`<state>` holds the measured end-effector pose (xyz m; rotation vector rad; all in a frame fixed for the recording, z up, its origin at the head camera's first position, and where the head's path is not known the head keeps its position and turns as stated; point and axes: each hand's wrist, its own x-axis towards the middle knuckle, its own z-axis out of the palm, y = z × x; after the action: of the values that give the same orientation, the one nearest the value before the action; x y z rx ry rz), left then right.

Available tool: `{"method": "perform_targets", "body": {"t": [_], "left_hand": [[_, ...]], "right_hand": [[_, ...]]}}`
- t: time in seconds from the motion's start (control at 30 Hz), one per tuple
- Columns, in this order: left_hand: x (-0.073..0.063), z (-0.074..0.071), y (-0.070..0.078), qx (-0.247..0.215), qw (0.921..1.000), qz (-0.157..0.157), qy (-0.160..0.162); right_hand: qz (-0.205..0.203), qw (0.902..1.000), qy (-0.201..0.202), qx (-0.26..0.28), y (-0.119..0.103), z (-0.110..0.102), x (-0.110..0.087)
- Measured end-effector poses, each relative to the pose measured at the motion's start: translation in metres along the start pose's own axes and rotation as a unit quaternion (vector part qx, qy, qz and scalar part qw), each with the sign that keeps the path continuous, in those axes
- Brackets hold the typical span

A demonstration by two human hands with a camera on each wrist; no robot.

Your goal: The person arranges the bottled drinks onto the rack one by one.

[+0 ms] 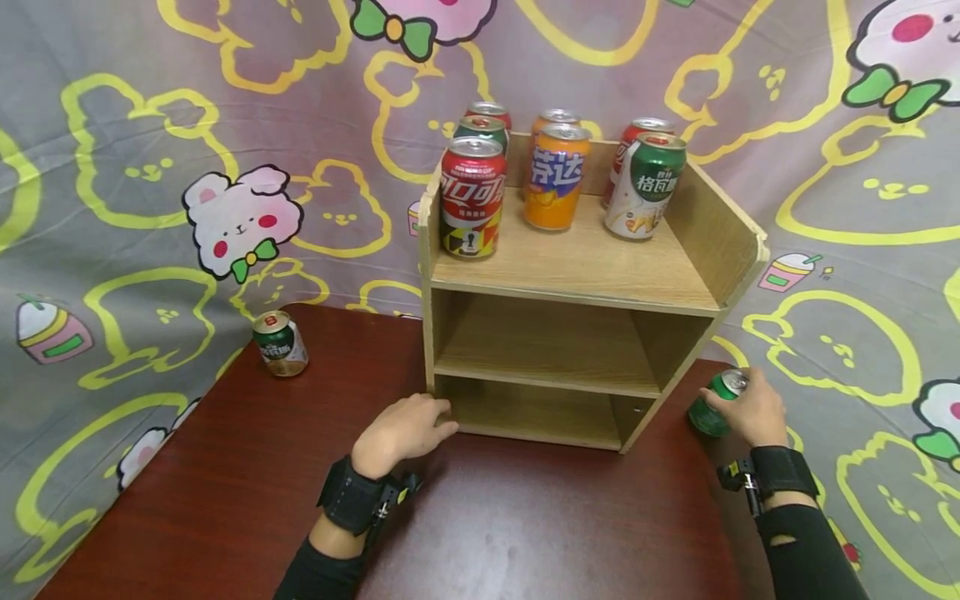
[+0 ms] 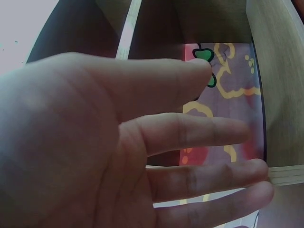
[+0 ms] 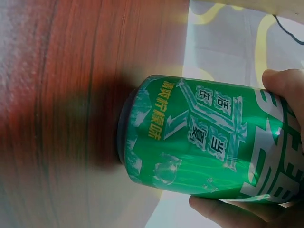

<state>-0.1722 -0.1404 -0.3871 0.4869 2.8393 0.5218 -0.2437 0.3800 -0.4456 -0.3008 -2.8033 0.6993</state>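
Note:
My right hand (image 1: 759, 410) grips a green soda can (image 1: 711, 414) by its upper part, to the right of the wooden shelf (image 1: 577, 287). In the right wrist view the thumb and fingers lie on opposite sides of the green can (image 3: 204, 137), and its base is close to the tabletop. My left hand (image 1: 405, 429) is at the shelf's lower left front corner. Its fingers (image 2: 199, 180) are extended and hold nothing, with fingertips overlapping the shelf edge in the left wrist view.
On the shelf's top stand several cans, among them a red cola can (image 1: 473, 200), an orange soda can (image 1: 557, 179) and a green-and-white can (image 1: 647, 187). Another green-and-white can (image 1: 281, 343) stands at the back left of the brown table (image 1: 225, 475). A patterned cloth (image 1: 322, 75) hangs behind.

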Motion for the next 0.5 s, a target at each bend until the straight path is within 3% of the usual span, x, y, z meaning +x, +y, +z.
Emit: {"method": "perform_targets", "body": {"t": [0.33, 0.5], "left_hand": [[-0.001, -0.002, 0.0, 0.0, 1.0, 0.001, 0.007], [0.0, -0.002, 0.0, -0.002, 1.0, 0.001, 0.007]], "right_hand": [[-0.041, 0.9991, 0.012, 0.007, -0.021, -0.011, -0.024], [-0.082, 0.9966, 0.009, 0.009, -0.035, -0.019, -0.039]]}}
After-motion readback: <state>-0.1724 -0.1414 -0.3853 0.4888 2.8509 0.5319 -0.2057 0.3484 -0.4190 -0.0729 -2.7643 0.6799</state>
